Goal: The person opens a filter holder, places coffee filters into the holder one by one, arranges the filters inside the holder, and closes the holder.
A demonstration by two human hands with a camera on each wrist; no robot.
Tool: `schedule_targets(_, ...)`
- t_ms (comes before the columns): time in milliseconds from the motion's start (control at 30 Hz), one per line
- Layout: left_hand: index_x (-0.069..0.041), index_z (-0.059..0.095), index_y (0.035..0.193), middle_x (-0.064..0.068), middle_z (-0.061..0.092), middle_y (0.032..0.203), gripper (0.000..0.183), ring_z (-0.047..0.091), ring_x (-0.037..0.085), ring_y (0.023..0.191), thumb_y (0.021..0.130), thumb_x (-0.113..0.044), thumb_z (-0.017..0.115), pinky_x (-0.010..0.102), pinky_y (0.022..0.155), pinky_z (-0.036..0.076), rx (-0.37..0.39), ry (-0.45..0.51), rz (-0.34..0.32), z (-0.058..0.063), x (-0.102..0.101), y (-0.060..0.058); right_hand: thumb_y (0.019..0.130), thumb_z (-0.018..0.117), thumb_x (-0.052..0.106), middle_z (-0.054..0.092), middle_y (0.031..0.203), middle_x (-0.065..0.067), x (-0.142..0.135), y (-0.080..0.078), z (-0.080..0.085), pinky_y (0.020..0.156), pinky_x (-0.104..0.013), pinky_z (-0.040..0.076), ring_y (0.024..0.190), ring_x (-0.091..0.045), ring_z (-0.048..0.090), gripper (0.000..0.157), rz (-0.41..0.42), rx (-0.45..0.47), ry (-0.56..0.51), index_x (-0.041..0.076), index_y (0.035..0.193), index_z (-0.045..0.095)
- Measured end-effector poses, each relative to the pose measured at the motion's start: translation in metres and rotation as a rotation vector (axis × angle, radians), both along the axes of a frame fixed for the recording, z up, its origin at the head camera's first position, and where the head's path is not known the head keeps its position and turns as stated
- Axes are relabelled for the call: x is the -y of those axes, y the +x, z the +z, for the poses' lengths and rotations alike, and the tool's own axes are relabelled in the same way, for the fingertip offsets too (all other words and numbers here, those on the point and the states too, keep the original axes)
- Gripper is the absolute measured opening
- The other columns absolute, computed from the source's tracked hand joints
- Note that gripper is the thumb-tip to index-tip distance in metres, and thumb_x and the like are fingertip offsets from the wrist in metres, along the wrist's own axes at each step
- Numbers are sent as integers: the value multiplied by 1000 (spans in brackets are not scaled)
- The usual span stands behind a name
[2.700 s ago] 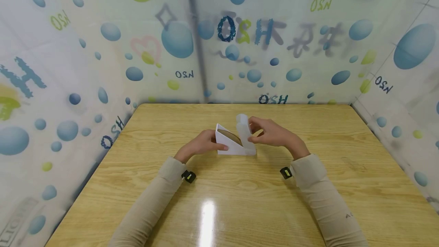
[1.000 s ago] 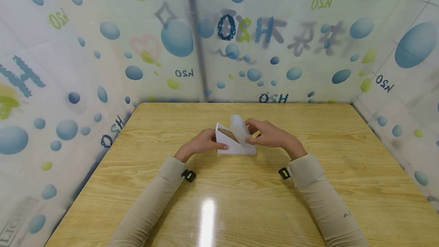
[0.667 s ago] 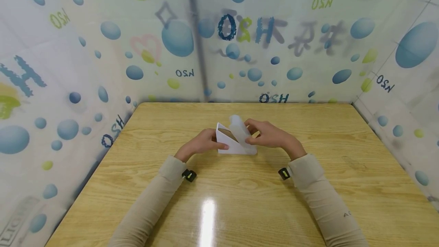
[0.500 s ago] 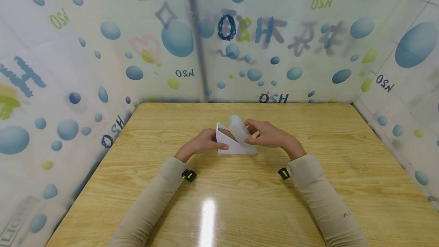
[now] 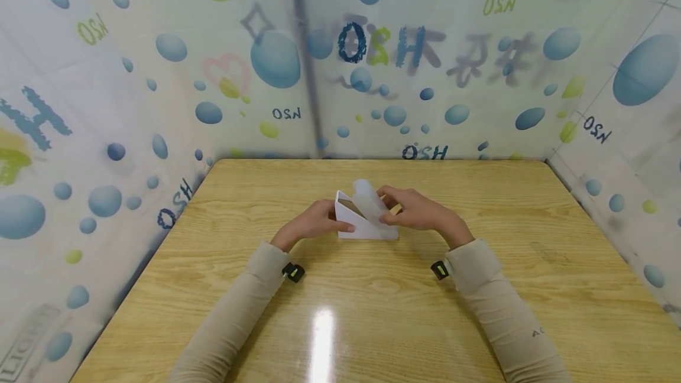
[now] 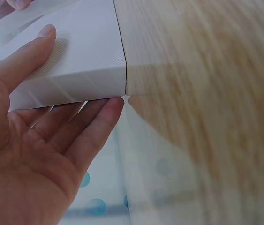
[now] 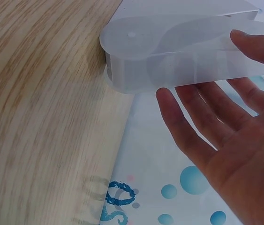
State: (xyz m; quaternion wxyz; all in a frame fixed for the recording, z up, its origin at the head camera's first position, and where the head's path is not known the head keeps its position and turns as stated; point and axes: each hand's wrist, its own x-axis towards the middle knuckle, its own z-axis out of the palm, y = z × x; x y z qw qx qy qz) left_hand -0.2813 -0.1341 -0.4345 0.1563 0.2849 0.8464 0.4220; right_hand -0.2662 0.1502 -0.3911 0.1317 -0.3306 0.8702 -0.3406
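A white box [image 5: 353, 227] with a slanted open top stands on the table, something brown [image 5: 352, 208] showing inside. My left hand [image 5: 318, 219] grips its left end, thumb on the near side and fingers behind; the left wrist view shows the thumb lying on the box's white face [image 6: 85, 42]. At the box's right end a translucent lid [image 5: 369, 201] with a rounded end leans left over the opening. My right hand [image 5: 412, 208] holds this lid between thumb and fingers. In the right wrist view the lid [image 7: 183, 58] lies between the thumb and the other fingers [image 7: 183, 126].
The wood-grain table [image 5: 372, 312] stretches around both hands. A patterned curtain [image 5: 457, 28] with bubble prints hangs behind it and along both sides. Small black devices [image 5: 294, 272] sit at both cuffs.
My right hand has swung the translucent lid left and down towards the box's opening, moving slightly left with it. The left hand and the white box have stayed nearly still.
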Motion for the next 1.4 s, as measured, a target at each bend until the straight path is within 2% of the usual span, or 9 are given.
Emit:
schedule_targets(267,-8,71,121,9,76,110,32,69,12,89,94,-23,78,28,76,54,-8,2,-2,0,0,0,100,68,20,67,136,-12,2,-1,-1,98,-50,55,120,-28,67,43,-15,11,21,15,140,52)
schedule_targets(667,-9,71,123,9,76,111,33,69,12,89,94,-24,78,28,77,54,-22,-4,-3,0,1,0,101,67,17,68,133,-15,3,0,1,97,-49,56,120,-30,66,45,-2,4,26,12,142,51)
schedule_targets(1400,-8,70,124,10,76,111,34,69,12,88,94,-23,78,28,76,54,-4,17,-12,-1,0,0,100,69,13,68,133,-16,6,1,1,98,-48,56,121,-30,64,53,-6,6,80,10,148,48)
